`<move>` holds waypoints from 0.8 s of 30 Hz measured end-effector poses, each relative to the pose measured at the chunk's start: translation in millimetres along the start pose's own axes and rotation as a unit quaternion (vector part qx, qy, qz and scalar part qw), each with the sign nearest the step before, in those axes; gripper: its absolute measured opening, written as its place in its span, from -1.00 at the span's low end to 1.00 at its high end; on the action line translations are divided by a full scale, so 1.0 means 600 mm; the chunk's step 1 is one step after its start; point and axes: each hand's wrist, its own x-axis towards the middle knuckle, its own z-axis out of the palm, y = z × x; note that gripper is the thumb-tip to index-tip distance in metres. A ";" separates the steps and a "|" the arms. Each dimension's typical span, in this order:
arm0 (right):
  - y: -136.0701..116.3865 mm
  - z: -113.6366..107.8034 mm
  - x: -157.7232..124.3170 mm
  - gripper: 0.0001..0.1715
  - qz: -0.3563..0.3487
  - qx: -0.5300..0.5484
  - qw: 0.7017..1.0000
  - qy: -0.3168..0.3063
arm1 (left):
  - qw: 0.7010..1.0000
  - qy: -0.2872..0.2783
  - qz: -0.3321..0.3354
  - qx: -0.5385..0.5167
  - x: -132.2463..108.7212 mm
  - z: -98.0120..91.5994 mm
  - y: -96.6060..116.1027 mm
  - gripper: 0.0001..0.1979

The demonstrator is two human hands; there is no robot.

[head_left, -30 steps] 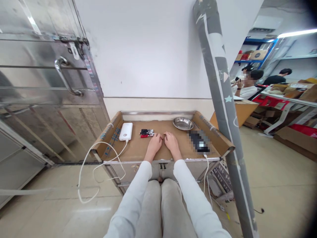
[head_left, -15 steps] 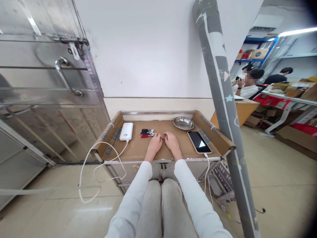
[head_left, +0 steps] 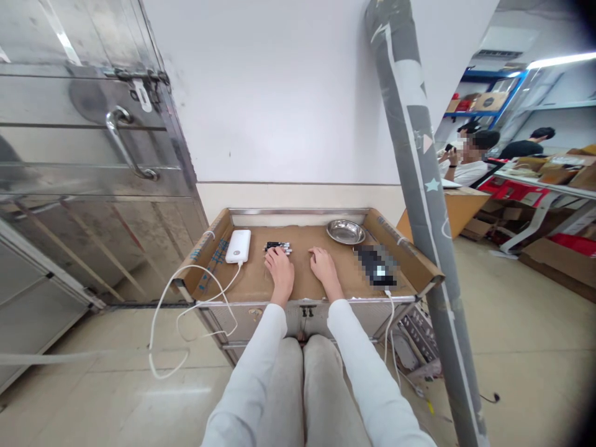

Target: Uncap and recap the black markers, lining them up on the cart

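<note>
My left hand reaches over a small row of pens with its fingers apart, at the near side of the row. The dark pens show beyond the fingertips; the red one is mostly hidden under the hand, and I cannot make out whether the fingers touch it. On the brown cardboard top rests my right hand, holding nothing, its fingers loosely stretched and slightly bent. The pens lie between a white power bank and my right hand.
A shiny metal dish stands at the back right. In front of it lies a phone with a white cable. Another white cable loops off the left edge. A tall grey patterned roll leans at the right. People sit farther back.
My left hand has moved left from beside my right hand to the pens and now covers the red one. The right hand stays about where it was.
</note>
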 end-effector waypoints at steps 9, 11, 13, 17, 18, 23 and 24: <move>-0.010 -0.010 0.000 -0.53 -0.092 0.067 0.993 -0.009 | 0.984 -0.048 0.167 0.030 -0.007 0.016 0.002 -0.73; -0.011 -0.010 0.002 -0.57 -0.095 0.072 0.993 -0.024 | 0.973 -0.078 0.215 0.011 -0.004 0.019 0.003 -0.75; -0.011 -0.010 0.003 -0.63 -0.090 0.072 0.993 -0.030 | 0.970 -0.088 0.225 0.000 0.002 0.024 0.005 -0.78; -0.006 -0.007 0.004 -0.69 -0.069 0.047 0.996 -0.012 | 0.959 -0.124 0.245 -0.074 0.026 0.038 0.008 -0.85; -0.004 -0.005 0.004 -0.70 -0.062 0.036 0.997 -0.004 | 0.952 -0.137 0.249 -0.114 0.033 0.043 0.009 -0.88; 0.009 0.006 0.008 -0.74 -0.041 0.007 0.999 0.021 | 0.919 -0.114 0.223 -0.305 0.062 0.067 0.008 -0.92; 0.011 0.008 0.009 -0.74 -0.038 0.008 0.999 0.027 | 0.914 -0.094 0.221 -0.329 0.064 0.069 0.007 -0.90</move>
